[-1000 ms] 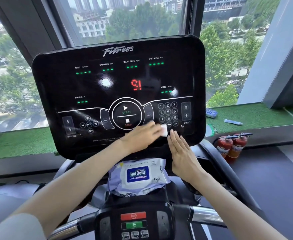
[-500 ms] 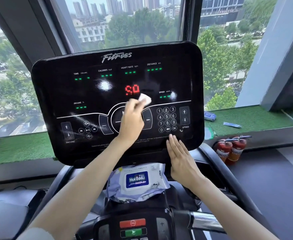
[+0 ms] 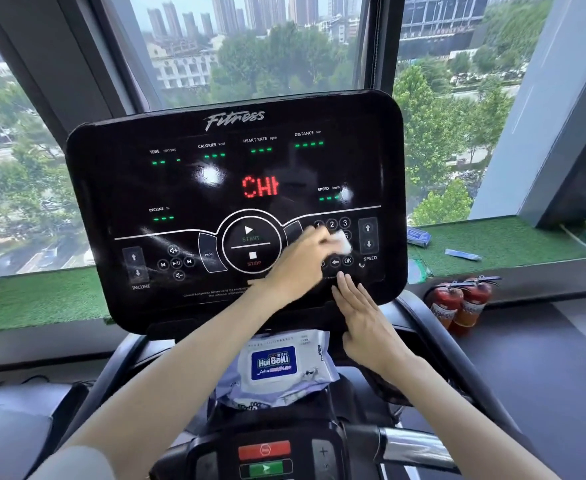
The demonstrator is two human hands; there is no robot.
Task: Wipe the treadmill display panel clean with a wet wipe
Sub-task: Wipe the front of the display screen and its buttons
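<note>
The black treadmill display panel [image 3: 180, 188] fills the middle of the view, lit with green dashes and red letters. My left hand [image 3: 302, 261] presses a folded white wet wipe [image 3: 343, 241] against the number keypad on the panel's right side, covering some keys. My right hand [image 3: 364, 320] lies flat with fingers together on the panel's lower right edge, just under the OK key. A pack of wet wipes [image 3: 277, 368] with a blue label rests on the console ledge below the panel.
Two red fire extinguishers [image 3: 461, 303] stand on the floor at the right. Green turf [image 3: 492, 244] covers the window sill, with small blue items on it. The handlebar controls [image 3: 265, 459] with red and green buttons are near the bottom.
My left hand has swept the wipe from the panel's centre near the red digits down and right onto the keypad. The right hand has stayed put. The red readout has changed.
</note>
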